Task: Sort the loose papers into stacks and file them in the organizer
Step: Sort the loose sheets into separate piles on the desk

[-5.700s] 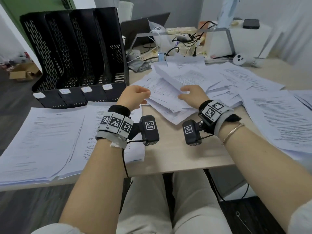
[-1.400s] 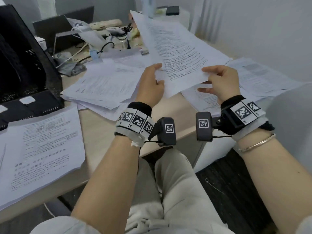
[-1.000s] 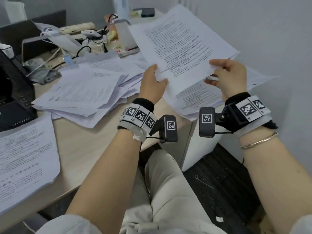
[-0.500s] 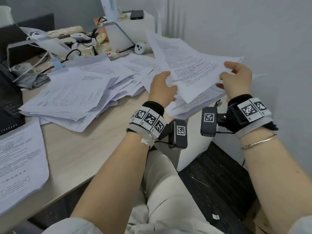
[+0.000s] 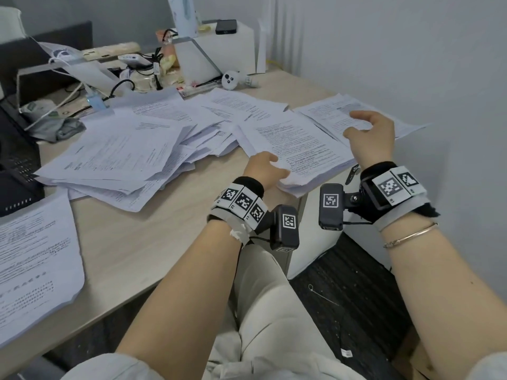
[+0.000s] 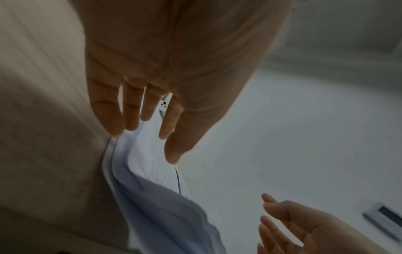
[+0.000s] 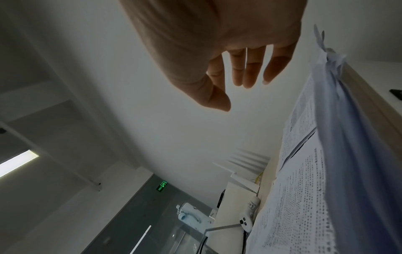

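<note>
Loose printed papers (image 5: 123, 152) lie in a wide heap across the middle of the desk. A squarer stack (image 5: 301, 149) sits at the desk's right corner and overhangs the edge. My left hand (image 5: 267, 168) touches that stack's near left corner with straight fingers (image 6: 130, 118); its thumb lies along the top sheet (image 6: 152, 165). My right hand (image 5: 367, 130) hovers, relaxed and holding nothing, over further sheets (image 5: 337, 113) by the wall; the right wrist view shows its fingers (image 7: 248, 75) spread and free. A corner of the black organizer (image 5: 16, 171) shows at far left, with a sorted stack (image 5: 35, 256) before it.
A laptop (image 5: 41, 64), cables, a white box (image 5: 227, 50) with a phone (image 5: 226, 26) on it and a small white controller (image 5: 230, 79) crowd the back of the desk. A grey wall (image 5: 411, 64) stands close on the right. The desk's front right corner (image 5: 301, 198) drops to dark floor.
The sheet both hands held up has come down flat onto the right-corner stack. My right hand let go of it and lifted; my left hand stays at its near corner.
</note>
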### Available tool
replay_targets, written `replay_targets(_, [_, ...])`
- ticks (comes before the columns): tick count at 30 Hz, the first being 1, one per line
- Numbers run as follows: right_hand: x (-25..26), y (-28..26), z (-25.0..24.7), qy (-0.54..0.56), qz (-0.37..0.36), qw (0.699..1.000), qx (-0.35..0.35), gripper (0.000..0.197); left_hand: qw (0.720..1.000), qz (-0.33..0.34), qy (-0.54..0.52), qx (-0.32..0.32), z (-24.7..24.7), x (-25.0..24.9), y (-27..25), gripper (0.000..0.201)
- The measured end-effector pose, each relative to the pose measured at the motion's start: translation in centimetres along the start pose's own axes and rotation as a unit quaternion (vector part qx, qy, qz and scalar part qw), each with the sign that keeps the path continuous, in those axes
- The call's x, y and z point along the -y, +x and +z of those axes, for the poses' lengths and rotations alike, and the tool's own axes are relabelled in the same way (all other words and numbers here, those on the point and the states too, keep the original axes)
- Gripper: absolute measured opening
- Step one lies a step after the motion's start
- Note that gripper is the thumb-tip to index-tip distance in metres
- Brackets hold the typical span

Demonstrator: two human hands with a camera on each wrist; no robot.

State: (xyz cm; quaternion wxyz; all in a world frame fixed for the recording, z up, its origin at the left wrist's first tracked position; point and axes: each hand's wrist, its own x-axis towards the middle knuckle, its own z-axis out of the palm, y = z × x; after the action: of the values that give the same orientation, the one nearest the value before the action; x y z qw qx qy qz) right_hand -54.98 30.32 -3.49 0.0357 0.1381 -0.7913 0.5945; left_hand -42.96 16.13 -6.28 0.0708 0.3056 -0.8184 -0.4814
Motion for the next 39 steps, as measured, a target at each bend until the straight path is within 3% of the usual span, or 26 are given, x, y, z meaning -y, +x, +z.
replay_targets(10, [3.9, -3.4, 5.1, 0.02, -0.04, 0.994, 0.098, 0.031, 0.998, 0.047, -0.021, -0.044, -6.6, 1.7, -1.9, 0.033])
replay_targets(15, [5.4, -5.4, 9.3, 0.014, -0.052, 0.984, 0.171, 0.026, 0.992, 0.033, -0.047, -0.109, -10.9, 3.9, -3.5, 0.028])
replay_targets(22, [7.4, -8.6, 15.6, -0.022, -0.073, 0.95, 0.303, 0.028, 0.979, 0.004, -0.075, -0.189, -16.5, 7.3, -5.3, 0.027])
replay_targets(28, [8.6, -10.3, 20.3, -0.059, -0.066, 0.915, 0.394, 0.04, 0.97, -0.05, -0.093, -0.219, -19.9, 10.0, -6.3, 0.035])
replay_targets(35, [9.7, -11.2, 24.9, -0.076, -0.026, 0.891, 0.448, 0.035, 0.962, -0.091, -0.117, -0.229, -21.7, 11.9, -7.0, 0.041])
replay_targets(37, [9.7, -11.4, 25.5, -0.085, -0.014, 0.894, 0.441, 0.026, 0.963, -0.098, -0.113, -0.224, -21.8, 12.3, -6.9, 0.04])
replay_targets(39, [9.5, -11.5, 25.8, -0.079, -0.002, 0.9, 0.428, 0.03, 0.964, -0.099, -0.112, -0.219, -21.7, 12.4, -6.8, 0.039])
